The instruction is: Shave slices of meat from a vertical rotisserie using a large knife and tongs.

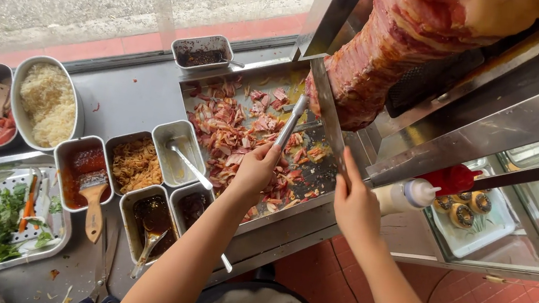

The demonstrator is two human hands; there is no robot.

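**Both hands at the meat tray**

Left of the meat tray (197,99) sit sauce tins and a herb tray (49,245). Over the tray's shaved meat, the left hand (255,167) is closed around metal tongs (290,121). At the tray's right edge, the right hand (354,205) grips a long knife (328,114) beneath the meat spit (403,45).

Packaging in my view: only two squeeze bottles, no labels, signs or screens.
A pale squeeze bottle (400,195) with a white cap lies on its side on the steel ledge under the spit, and just beside it to the right I see a red squeeze bottle (450,178), likewise tipped over.
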